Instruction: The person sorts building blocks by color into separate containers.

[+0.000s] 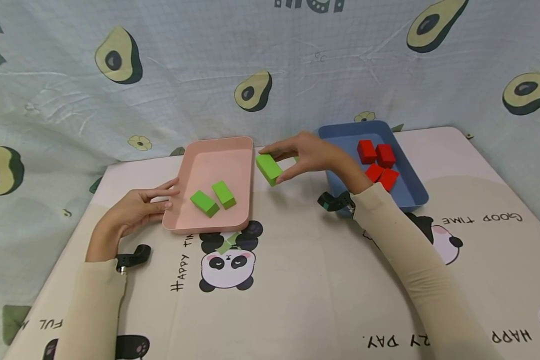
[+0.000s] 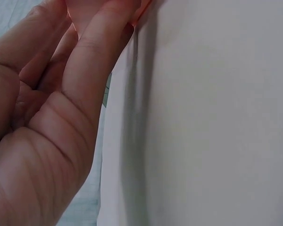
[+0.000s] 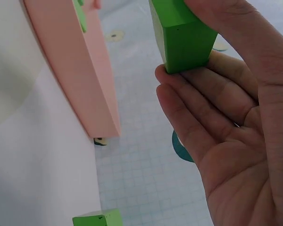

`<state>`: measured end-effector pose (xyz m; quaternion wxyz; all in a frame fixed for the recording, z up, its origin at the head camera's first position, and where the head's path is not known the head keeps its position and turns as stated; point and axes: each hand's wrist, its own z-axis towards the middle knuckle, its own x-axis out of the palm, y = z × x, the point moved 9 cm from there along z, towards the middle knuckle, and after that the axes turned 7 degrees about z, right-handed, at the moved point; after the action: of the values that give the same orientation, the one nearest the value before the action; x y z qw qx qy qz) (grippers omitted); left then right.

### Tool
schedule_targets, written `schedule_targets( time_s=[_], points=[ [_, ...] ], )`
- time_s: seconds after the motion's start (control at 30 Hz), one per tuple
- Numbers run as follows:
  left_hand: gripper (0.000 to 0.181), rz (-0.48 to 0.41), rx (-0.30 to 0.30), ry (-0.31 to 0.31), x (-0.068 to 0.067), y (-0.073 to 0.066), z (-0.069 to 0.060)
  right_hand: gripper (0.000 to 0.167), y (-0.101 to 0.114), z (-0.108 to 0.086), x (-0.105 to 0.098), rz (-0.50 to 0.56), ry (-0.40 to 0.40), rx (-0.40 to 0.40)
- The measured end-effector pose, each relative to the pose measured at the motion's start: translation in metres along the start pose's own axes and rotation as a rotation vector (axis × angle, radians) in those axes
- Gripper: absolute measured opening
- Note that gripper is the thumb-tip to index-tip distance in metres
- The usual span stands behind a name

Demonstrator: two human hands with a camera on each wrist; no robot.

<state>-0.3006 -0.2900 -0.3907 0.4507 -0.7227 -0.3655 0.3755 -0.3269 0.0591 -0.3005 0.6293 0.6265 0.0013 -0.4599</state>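
My right hand (image 1: 312, 152) pinches a green block (image 1: 269, 169) between thumb and fingers, raised just to the right of the pink tray (image 1: 216, 160). In the right wrist view, the held block (image 3: 186, 40) is gripped near the fingertips. My left hand (image 1: 137, 207) grips the tray's left rim, thumb and fingers on either side of the wall. Two green blocks (image 1: 204, 203) lie in the near part of that tray. Another green block (image 3: 96, 220) appears low in the right wrist view; in the head view the right hand hides most of it.
A blue tray (image 1: 409, 175) stands at the right, behind my right wrist, with several red blocks (image 1: 385, 156) in it. A patterned cloth curtain (image 1: 184, 100) hangs along the table's back edge. Panda prints mark the tablecloth (image 1: 297, 280).
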Motion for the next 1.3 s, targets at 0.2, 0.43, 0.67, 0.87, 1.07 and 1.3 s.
schedule_targets(
  time_s=[0.2,0.43,0.67,0.87,1.07,1.3],
  points=[
    [0.049,0.026,-0.022,-0.012,-0.001,0.001,0.000,0.070,0.002,0.001,0.000,-0.029,-0.004,-0.026],
    [0.050,0.008,0.000,0.000,0.001,0.001,0.000,0.070,0.000,0.003,0.003,-0.007,-0.001,-0.023],
    [0.049,-0.013,0.004,0.008,0.000,0.002,0.001,0.069,0.001,0.006,0.007,0.011,0.006,0.003],
    [0.049,-0.029,0.005,0.008,0.000,0.003,0.001,0.068,-0.001,0.009,0.011,0.042,0.007,0.021],
    [0.049,-0.039,0.013,0.008,0.001,0.002,0.001,0.069,-0.007,0.012,0.013,0.064,-0.007,0.032],
    [0.047,-0.051,0.016,0.015,0.001,0.002,0.002,0.069,-0.008,0.015,0.015,0.089,-0.015,0.011]
  ],
)
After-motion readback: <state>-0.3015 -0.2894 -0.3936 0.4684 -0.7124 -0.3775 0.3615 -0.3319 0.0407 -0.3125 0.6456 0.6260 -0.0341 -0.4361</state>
